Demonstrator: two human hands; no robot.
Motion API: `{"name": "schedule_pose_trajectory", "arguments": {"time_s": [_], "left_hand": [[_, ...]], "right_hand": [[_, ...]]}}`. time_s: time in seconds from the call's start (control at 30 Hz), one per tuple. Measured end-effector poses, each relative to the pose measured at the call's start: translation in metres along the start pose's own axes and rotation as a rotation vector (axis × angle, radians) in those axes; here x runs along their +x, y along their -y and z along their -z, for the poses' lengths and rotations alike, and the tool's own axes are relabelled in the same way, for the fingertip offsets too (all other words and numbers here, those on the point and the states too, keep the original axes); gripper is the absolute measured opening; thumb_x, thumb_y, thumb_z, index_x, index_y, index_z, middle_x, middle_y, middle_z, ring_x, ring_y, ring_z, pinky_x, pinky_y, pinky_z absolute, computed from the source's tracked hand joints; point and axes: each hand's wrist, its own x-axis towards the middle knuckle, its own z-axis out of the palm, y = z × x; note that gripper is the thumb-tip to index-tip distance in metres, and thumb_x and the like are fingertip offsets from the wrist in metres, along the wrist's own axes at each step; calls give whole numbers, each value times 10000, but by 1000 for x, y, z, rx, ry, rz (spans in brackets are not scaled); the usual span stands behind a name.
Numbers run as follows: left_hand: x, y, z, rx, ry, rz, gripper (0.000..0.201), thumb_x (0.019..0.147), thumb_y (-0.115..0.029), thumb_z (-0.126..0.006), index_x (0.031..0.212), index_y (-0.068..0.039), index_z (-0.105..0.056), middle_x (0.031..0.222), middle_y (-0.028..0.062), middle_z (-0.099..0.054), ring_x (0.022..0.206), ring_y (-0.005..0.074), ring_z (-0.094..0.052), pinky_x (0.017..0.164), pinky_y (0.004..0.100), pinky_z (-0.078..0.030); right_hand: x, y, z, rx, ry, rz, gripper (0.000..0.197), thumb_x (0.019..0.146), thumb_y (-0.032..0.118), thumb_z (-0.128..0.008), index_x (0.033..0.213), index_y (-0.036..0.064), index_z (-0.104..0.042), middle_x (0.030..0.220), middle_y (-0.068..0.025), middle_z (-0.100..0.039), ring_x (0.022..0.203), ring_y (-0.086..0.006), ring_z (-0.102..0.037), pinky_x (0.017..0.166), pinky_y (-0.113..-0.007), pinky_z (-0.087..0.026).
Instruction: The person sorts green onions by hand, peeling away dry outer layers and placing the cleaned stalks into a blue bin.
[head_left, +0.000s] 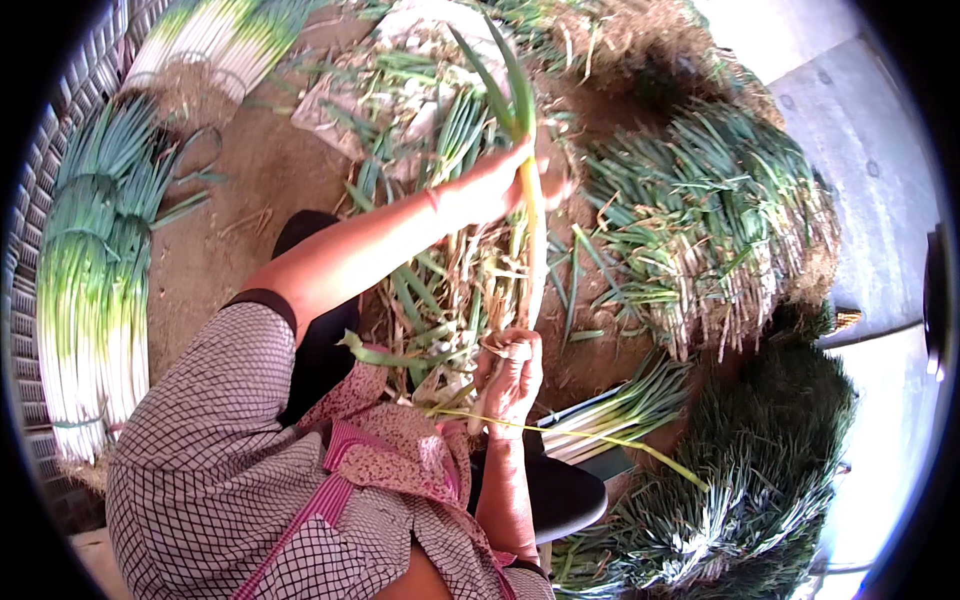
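A long green onion (534,230) stretches upright between my two hands, with its pale stalk below and forked green leaves at the top. My left hand (500,185) is closed around the stalk just under the leaves; its fingers are partly hidden and slightly blurred. Lower down, my right hand (512,375) grips the stalk's bottom end, fingers curled in. A thin yellow-green leaf strip (600,437) crosses by my right wrist. Beneath the stalk lies a heap of stripped leaves and dry peelings (420,290), with a loose green leaf (385,357) near my lap.
Tied bundles of cleaned green onions (95,330) stand at left, with another bundle (215,50) at the far left. Untrimmed onions pile up on the right (710,220). A dark green pile (760,470) sits nearer. Several cleaned stalks (610,410) lie beside a black seat (565,495).
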Motion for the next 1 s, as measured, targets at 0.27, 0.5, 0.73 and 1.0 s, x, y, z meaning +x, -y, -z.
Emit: {"name": "schedule_pose_trajectory", "arguments": {"time_s": [0.27,0.5,0.73,1.0], "left_hand": [[0,-66,-5,65,54,-575,287,923,-370,-487,976,-89,-513,765,29,-483,599,115,-422,540,250,-396],[-10,-53,1,103,62,-605,331,895,-454,-497,989,-139,-460,767,23,-466,579,100,-382,532,236,-361],[-13,-36,-12,-110,57,-398,379,882,-457,-514,962,-91,-464,734,-1,-441,523,44,-347,481,178,-321],[-17,-40,-9,-72,120,-367,408,875,-473,-510,950,-73,-488,740,-7,-443,521,39,-351,495,181,-342]], "right_hand": [[-69,-187,135,-1377,522,-511,223,854,260,-530,927,59,-595,941,-221,-613,849,-390,-596,710,-453,-471],[63,-18,31,-794,-173,335,222,767,65,-635,963,-9,-562,848,-125,-641,786,-256,-641,722,-344,-530],[107,12,-23,-108,-33,154,209,802,154,-706,881,38,-551,782,-9,-590,640,-70,-521,589,-199,-440],[112,-3,-11,208,-110,-66,187,901,206,-576,907,23,-617,795,-28,-629,657,-103,-587,628,-242,-490]]}}
